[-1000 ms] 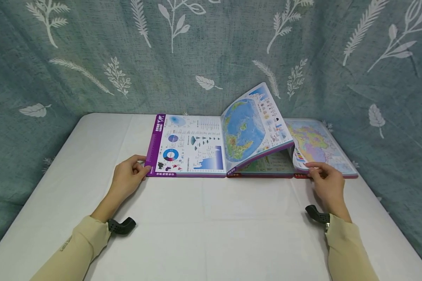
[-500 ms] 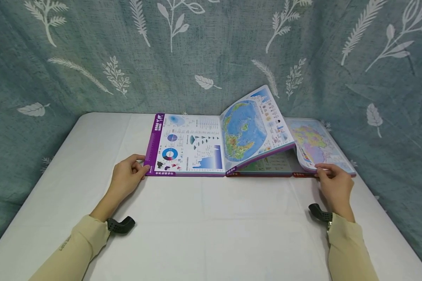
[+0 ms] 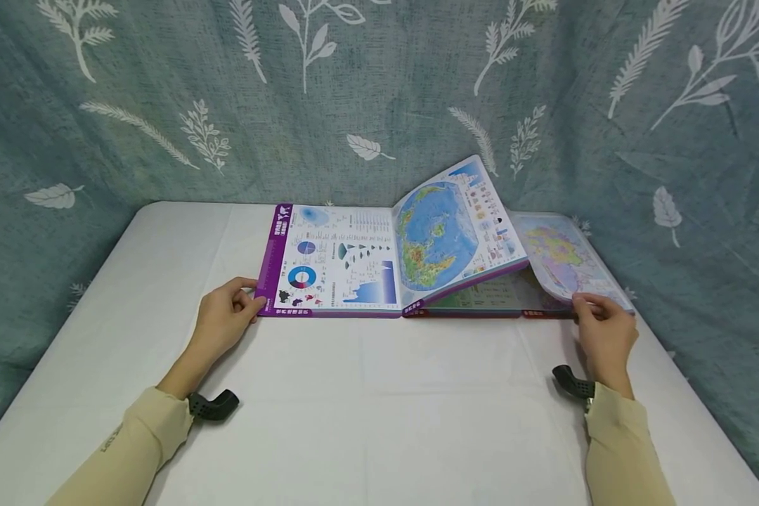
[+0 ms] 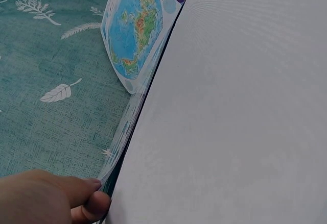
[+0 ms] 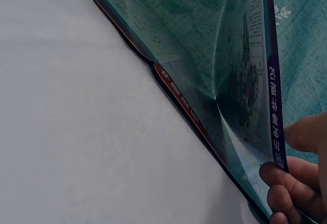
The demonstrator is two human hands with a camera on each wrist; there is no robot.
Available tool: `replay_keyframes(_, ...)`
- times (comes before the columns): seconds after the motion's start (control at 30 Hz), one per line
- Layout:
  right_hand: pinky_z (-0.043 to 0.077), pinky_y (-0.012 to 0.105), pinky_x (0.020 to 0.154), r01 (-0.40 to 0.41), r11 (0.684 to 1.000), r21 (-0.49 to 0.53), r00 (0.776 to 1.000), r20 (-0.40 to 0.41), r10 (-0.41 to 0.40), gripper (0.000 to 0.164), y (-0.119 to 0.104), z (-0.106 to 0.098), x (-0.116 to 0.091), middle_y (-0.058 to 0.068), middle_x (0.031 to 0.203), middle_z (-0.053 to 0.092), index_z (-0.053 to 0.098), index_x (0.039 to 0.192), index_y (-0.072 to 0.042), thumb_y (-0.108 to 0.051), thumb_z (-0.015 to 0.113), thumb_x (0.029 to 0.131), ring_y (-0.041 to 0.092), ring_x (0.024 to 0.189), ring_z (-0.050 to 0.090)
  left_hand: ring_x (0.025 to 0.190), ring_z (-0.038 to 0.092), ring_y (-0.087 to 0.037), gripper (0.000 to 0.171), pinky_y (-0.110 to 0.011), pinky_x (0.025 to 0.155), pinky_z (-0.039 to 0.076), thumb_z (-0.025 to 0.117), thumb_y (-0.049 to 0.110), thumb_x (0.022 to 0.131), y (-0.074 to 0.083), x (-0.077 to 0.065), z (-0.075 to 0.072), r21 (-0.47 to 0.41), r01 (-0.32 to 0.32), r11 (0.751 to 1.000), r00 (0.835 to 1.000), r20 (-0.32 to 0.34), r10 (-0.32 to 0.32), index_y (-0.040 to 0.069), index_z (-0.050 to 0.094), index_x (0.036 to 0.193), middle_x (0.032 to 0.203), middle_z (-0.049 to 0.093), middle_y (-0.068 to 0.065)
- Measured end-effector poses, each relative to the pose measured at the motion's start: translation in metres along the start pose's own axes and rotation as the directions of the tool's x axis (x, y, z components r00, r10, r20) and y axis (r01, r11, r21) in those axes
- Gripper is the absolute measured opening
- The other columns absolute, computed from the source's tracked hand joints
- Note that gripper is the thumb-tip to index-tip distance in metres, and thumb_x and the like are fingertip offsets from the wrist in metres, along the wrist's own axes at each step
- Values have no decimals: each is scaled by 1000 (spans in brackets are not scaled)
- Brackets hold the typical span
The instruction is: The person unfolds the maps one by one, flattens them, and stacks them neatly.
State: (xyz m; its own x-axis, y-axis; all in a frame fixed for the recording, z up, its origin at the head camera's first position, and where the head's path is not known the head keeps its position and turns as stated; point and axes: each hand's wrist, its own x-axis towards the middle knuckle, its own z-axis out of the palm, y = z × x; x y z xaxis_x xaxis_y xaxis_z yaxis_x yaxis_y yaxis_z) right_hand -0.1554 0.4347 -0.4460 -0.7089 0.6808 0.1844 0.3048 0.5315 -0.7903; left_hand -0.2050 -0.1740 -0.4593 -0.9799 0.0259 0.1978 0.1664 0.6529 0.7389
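Note:
A glossy fold-out map sheet (image 3: 373, 239) lies along the back of the table, its left panel flat with charts and a purple border. My left hand (image 3: 221, 320) pinches that panel's front left corner between thumb and fingers. The middle panel (image 3: 439, 232), printed with a blue world map, rises at a slant from a crease. Further right is a pastel-coloured map panel (image 3: 556, 246), with its front edge lifted; my right hand (image 3: 607, 337) pinches this edge. The right wrist view has thumb and fingertips (image 5: 278, 175) on a purple lettered border, above a red-labelled lower layer (image 5: 179, 96).
A white-covered table (image 3: 367, 414) stretches in front of the map. Behind it hangs a green-blue curtain (image 3: 367, 105) with white leaf prints, close to the map's raised corner. Both wrists wear black camera mounts (image 3: 215, 406).
My right hand has moved right, drawing the lifted edge of the right panel with it. The slanted middle panel has dipped slightly. My left hand keeps its hold on the corner.

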Motion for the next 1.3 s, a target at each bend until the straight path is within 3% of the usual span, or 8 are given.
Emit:
replay_keyframes(0.33, 43, 6, 63, -30, 994, 103, 999, -38, 34, 42, 16, -16, 1, -23, 85, 60, 74, 128, -10, -39, 74, 97, -7, 76, 56, 64, 51, -19, 35, -26, 59, 38, 71, 17, 101, 5, 4, 12, -17, 2, 1000, 1000, 24, -1, -1, 66, 132, 72, 63, -5)
replay_keyframes(0.5, 42, 6, 66, -9, 997, 76, 998, -56, 14, 46, 24, -18, -3, -24, 87, 58, 72, 131, -9, -40, 74, 97, -7, 78, 55, 63, 52, -18, 35, -26, 59, 37, 72, 16, 101, 7, 8, 12, -14, -25, 1000, 999, 26, 26, -1, 66, 131, 71, 63, -5)
replay_keyframes(0.77, 40, 5, 68, -30, 994, 106, 997, -71, 38, 48, 30, -19, 3, -25, 91, 56, 70, 136, -11, -36, 76, 97, -9, 82, 54, 63, 52, -19, 36, -26, 59, 39, 71, 18, 101, 4, 5, 11, -9, 11, 1000, 999, 43, -11, 0, 66, 132, 71, 63, -4)
replay_keyframes(1.07, 45, 5, 64, -144, 924, 353, 977, -100, 190, 50, 24, -23, 15, -16, 101, 57, 66, 140, -13, -33, 77, 96, -3, 83, 55, 65, 52, -19, 36, -26, 61, 39, 71, 18, 102, -1, 3, 4, -1, 16, 1000, 1000, 16, -16, 0, 65, 132, 73, 63, -5)
replay_keyframes(1.17, 44, 6, 62, -171, 908, 383, 967, -112, 230, 53, 23, -22, 17, -16, 102, 58, 64, 141, -15, -31, 81, 94, -4, 83, 55, 65, 53, -19, 36, -28, 64, 40, 71, 18, 102, -2, 3, 1, 0, 23, 1000, 1000, 15, -23, 0, 65, 133, 73, 63, -5)
replay_keyframes(1.23, 44, 6, 62, -175, 914, 366, 966, -116, 231, 57, 23, -21, 17, -17, 99, 59, 64, 142, -16, -29, 84, 90, -5, 81, 56, 66, 53, -19, 36, -28, 65, 40, 71, 18, 102, -3, 3, 0, 3, 28, 1000, 1000, 13, -28, 1, 65, 133, 73, 63, -5)
replay_keyframes(1.3, 42, 6, 64, -175, 940, 294, 969, -116, 217, 62, 22, -20, 17, -18, 97, 58, 62, 145, -17, -28, 86, 88, -7, 81, 54, 66, 53, -20, 36, -28, 64, 40, 71, 18, 102, -5, 3, -2, 6, 31, 999, 999, 11, -31, 1, 65, 133, 73, 63, -5)
